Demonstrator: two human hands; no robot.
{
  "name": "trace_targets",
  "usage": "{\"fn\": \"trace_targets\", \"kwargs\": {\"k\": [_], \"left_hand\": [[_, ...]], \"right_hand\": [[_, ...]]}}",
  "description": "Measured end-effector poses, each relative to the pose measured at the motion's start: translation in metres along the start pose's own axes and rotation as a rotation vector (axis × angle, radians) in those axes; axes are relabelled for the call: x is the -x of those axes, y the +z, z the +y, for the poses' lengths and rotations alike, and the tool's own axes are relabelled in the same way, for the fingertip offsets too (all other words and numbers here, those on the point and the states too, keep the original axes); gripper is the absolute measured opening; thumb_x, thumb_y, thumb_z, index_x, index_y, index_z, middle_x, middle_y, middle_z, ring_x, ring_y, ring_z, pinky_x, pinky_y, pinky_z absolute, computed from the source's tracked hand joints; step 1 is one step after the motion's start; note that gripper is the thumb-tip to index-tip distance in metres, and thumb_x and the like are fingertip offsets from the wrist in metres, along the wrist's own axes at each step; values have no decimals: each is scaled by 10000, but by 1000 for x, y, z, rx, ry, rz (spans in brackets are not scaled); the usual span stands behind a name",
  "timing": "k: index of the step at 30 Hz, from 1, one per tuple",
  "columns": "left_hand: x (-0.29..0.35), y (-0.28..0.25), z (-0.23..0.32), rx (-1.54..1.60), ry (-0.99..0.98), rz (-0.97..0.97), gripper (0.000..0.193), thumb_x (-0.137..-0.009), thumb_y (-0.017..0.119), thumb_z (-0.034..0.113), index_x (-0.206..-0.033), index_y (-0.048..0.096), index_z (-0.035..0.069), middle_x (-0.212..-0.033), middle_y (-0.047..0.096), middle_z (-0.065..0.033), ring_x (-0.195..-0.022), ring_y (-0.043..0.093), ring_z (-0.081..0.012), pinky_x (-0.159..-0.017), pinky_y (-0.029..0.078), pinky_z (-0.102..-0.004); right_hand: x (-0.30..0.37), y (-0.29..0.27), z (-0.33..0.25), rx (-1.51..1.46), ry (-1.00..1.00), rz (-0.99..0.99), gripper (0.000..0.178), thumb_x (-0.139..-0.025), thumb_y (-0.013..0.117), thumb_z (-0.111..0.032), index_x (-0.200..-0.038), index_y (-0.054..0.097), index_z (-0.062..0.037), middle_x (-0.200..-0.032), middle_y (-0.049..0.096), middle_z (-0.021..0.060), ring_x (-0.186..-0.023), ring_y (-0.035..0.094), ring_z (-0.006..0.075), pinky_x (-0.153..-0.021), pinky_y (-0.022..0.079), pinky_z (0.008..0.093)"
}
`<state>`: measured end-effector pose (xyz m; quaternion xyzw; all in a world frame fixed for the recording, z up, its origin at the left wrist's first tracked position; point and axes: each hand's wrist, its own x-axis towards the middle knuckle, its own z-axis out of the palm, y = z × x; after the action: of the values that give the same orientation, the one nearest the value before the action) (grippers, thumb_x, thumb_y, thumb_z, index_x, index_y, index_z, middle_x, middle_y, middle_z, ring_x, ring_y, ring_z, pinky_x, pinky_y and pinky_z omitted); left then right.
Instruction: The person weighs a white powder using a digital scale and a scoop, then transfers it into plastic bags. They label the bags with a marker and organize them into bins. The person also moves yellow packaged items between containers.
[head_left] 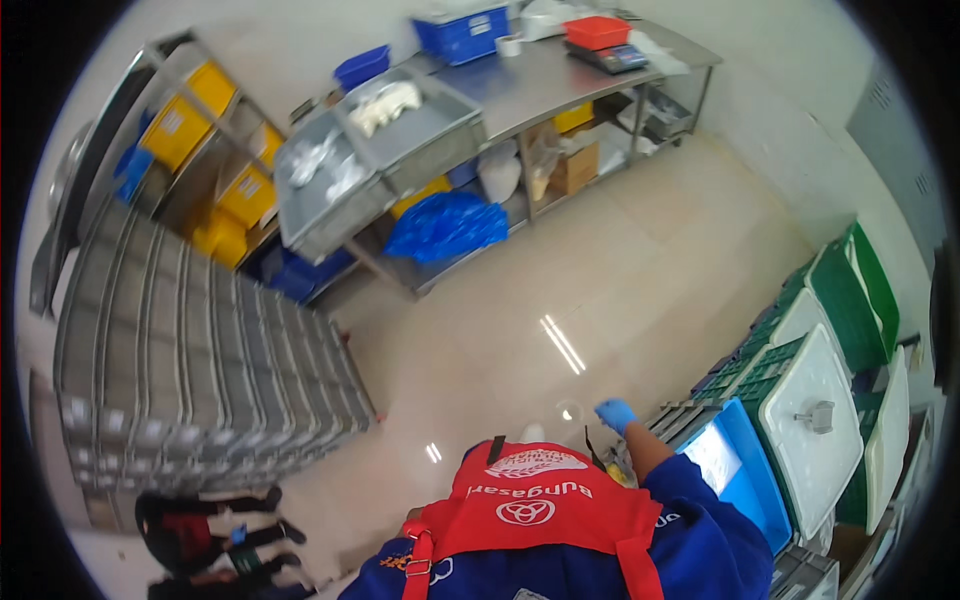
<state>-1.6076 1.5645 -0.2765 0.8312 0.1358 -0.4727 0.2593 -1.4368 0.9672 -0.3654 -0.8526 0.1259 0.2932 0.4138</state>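
Note:
My right hand [615, 413], in a blue glove, hangs over the tiled floor in front of my right side. Its fingers are partly stretched and look apart, with nothing seen in them. Nearest to it is a blue crate [757, 490] with a pale, bright sheet or bag inside, set beside grey crates. My left hand is out of view. I wear a red apron [555, 500] over blue sleeves, and it fills the lower middle.
Stacked grey crates [200, 330] stand left. Beyond is a steel table [545, 85] with grey tubs [425, 150], a scale [608, 58] and a red basket [597, 32]. Green crates with white lids [815, 420] line the right. Another person [205, 530] is at lower left.

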Motion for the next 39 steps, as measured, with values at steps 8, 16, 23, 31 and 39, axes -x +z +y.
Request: {"fn": "trace_targets", "kwargs": {"k": [8, 16, 23, 31, 39], "left_hand": [[-215, -125, 318, 578, -105, -18, 345, -908, 607, 363, -1044, 662, 51, -884, 682, -84, -815, 648, -205, -624, 510, -373], [-411, -200, 682, 76, 304, -118, 333, -859, 635, 379, -859, 685, 50, -793, 672, -92, -689, 634, -201, -548, 499, -373], [-464, -217, 988, -390, 467, -25, 453, -832, 669, 401, -1081, 728, 27, -1010, 733, -173, -952, 696, -304, -862, 535, -400], [-526, -141, 1203, -139, 463, -139, 408, -849, 679, 404, -1047, 724, 50, -943, 725, -146, -755, 675, -236, -743, 551, -364], [-541, -203, 1410, -339, 749, 98, 625, -840, 701, 441, -1298, 591, 32, -1236, 650, -189, -1144, 617, -354, -981, 488, -427]], "right_hand": [[-136, -214, -151, -339, -192, 276, 302, -889, 650, -237, -1002, 699, 39, -869, 705, 102, -745, 654, 178, -733, 543, 325], [-126, -305, 83, 357, 35, 88, 234, -906, 615, -240, -848, 682, -23, -743, 673, 104, -651, 639, 231, -606, 517, 368], [-48, -430, 179, -1649, 606, 1123, 160, -912, 586, -193, -766, 593, -128, -614, 557, 38, -504, 565, 206, -454, 462, 337], [-112, -453, 280, 43, 744, 231, 221, -853, 653, -301, -818, 696, -88, -761, 670, 121, -635, 652, 250, -548, 517, 380], [-333, -866, 317, -474, 387, 510, 180, -916, 622, -265, -935, 668, -92, -771, 641, 73, -626, 608, 172, -555, 488, 326]]}}
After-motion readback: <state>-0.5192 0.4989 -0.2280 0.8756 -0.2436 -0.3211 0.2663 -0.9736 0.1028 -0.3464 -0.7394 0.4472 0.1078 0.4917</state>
